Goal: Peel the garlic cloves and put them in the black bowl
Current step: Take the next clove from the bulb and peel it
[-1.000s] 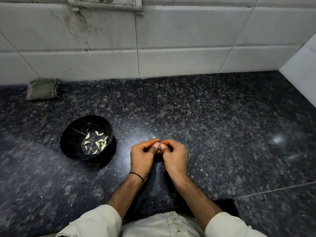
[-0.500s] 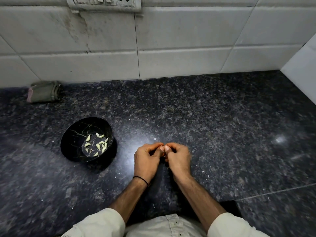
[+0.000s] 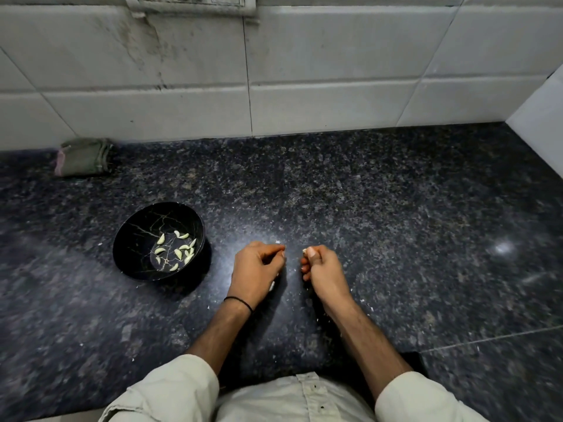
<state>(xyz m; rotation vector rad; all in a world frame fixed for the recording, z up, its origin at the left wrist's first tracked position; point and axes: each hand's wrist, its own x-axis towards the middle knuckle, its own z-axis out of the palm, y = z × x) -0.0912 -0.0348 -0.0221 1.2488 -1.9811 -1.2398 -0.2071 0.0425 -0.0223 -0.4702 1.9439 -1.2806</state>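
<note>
The black bowl [image 3: 134, 239] stands on the dark granite counter, left of my hands, with several peeled garlic cloves [image 3: 179, 254] lying in its bottom. My right hand [image 3: 324, 274] pinches a small pale garlic clove [image 3: 304, 251] between thumb and forefinger. A short gap separates it from my left hand [image 3: 256, 269], whose fingers are curled; a pale sliver of garlic skin [image 3: 272, 286] sticks out at its lower edge. Both hands hover just over the counter, to the right of the bowl.
A folded green cloth [image 3: 83, 156] lies at the back left against the white tiled wall [image 3: 335, 71]. A switch plate [image 3: 189, 3] sits high on that wall. A side wall [image 3: 542, 132] closes the right. Small white skin flakes [image 3: 370, 307] dot the counter [image 3: 396, 223].
My hands, joined at the fingertips on the clove before, have pulled apart. The clove stays with the right hand.
</note>
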